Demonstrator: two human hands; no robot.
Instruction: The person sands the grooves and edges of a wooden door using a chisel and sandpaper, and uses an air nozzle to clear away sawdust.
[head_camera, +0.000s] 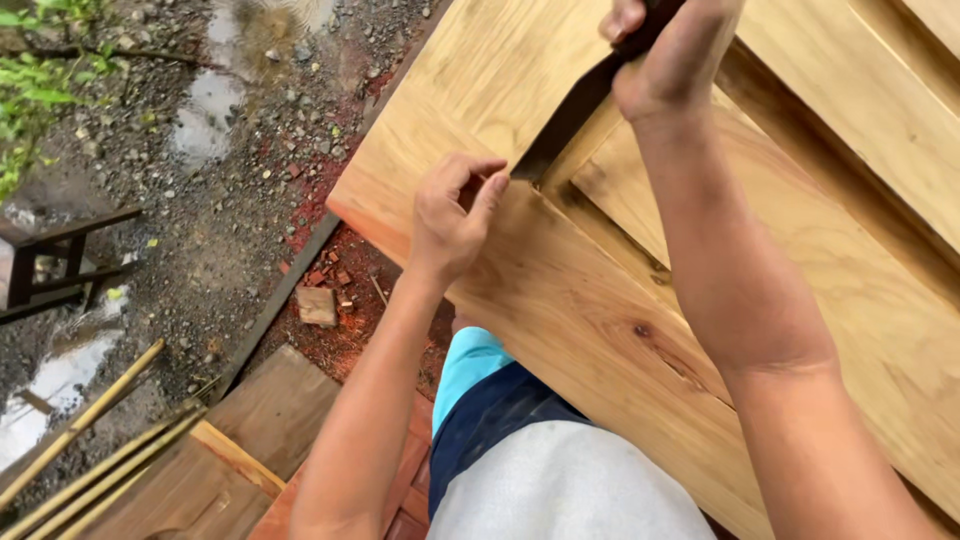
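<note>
A light wooden panelled door (560, 290) lies flat in front of me, with a recessed panel and grooves. My right hand (668, 55) is closed around the handle of a dark flat chisel (565, 120), whose tip sits in the corner of the panel groove. My left hand (452, 215) rests on the door frame next to the blade's tip, fingers curled, thumb and forefinger touching the tip.
Wet gravel ground with puddles (205, 110) lies to the left. A dark metal stool frame (60, 265) stands at far left. Bamboo sticks (90, 460) and wooden boards (240, 450) lie at lower left. A small wood block (317, 305) sits on reddish sawdust.
</note>
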